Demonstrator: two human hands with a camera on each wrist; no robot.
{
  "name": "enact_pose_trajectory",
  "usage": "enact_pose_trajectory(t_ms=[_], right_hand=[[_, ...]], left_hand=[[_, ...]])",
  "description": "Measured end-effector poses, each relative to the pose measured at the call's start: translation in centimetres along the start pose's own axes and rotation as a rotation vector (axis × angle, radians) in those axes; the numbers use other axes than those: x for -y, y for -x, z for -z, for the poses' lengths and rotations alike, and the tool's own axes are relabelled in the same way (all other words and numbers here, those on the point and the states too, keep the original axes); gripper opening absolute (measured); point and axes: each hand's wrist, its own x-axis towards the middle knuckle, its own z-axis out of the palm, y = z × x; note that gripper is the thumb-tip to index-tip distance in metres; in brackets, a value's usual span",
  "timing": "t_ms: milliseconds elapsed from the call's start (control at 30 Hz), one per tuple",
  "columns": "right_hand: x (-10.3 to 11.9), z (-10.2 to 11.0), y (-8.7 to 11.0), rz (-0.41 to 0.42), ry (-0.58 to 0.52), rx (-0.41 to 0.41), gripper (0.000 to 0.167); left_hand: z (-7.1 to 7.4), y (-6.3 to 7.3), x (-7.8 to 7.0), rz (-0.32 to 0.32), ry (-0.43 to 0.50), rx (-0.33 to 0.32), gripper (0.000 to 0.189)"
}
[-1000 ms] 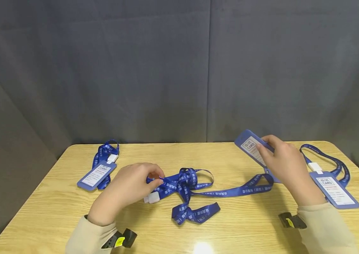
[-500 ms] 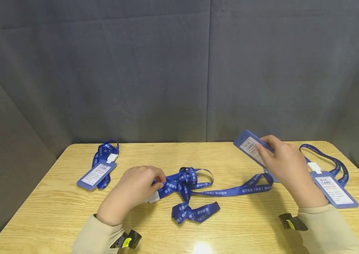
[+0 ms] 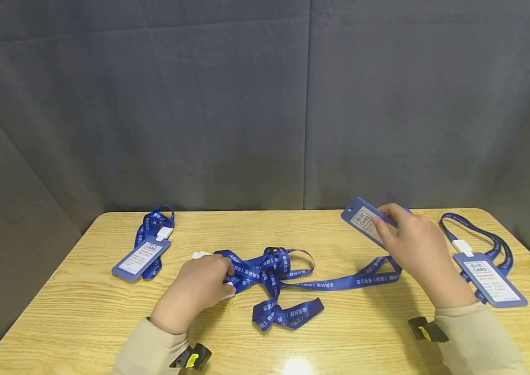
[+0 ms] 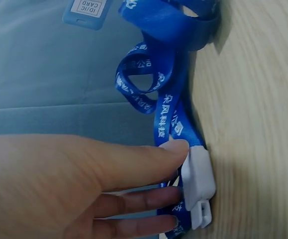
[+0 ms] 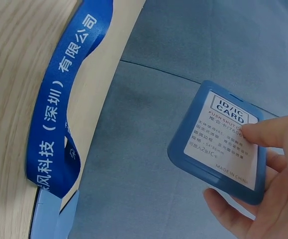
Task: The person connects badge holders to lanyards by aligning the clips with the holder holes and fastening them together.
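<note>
My left hand (image 3: 199,284) is over the left end of tangled blue lanyards (image 3: 271,278) on the table. In the left wrist view its thumb and fingers pinch the blue strap (image 4: 164,114) beside a white plastic clip (image 4: 199,174), the thumb tip at the clip's edge. A second white piece (image 3: 200,254) shows beyond the knuckles in the head view. My right hand (image 3: 417,245) holds a blue ID card holder (image 5: 218,144) by one side, raised and tilted, its printed white insert facing the right wrist camera. Part of that holder is hidden behind the fingers.
Finished-looking lanyards with card holders lie at the left (image 3: 138,259) and right (image 3: 492,281) of the wooden table (image 3: 340,333). Another blue plastic piece (image 5: 47,214) sits at the strap's end under my right hand. A grey cloth (image 3: 227,114) hangs behind.
My left hand has shifted slightly right and toward me, turning over the strap end; a white piece now shows beyond its knuckles. The right hand's card holder has moved slightly left and down.
</note>
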Motion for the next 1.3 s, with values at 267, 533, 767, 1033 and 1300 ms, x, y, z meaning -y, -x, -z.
enact_pose_trajectory(t_ms=[267, 533, 767, 1033, 1300], right_hand=[[0.2, -0.5, 0.1, -0.004, 0.010, 0.033, 0.030], [0.2, -0.6, 0.1, 0.023, 0.016, 0.024, 0.029], [0.4, -0.8, 0.2, 0.045, 0.011, 0.031, 0.029], [0.5, -0.9, 0.2, 0.024, 0.019, 0.056, 0.030], [0.7, -1.0, 0.2, 0.029, 0.028, 0.058, 0.031]], left_hand=[[-0.5, 0.0, -0.2, -0.015, 0.001, 0.022, 0.024], [-0.5, 0.2, -0.8, -0.008, 0.079, 0.075, 0.027], [-0.4, 0.3, -1.2, 0.001, 0.035, 0.100, 0.025], [-0.1, 0.5, -1.3, -0.010, 0.060, 0.130, 0.022], [0.5, 0.0, -1.0, -0.128, 0.283, 0.175, 0.012]])
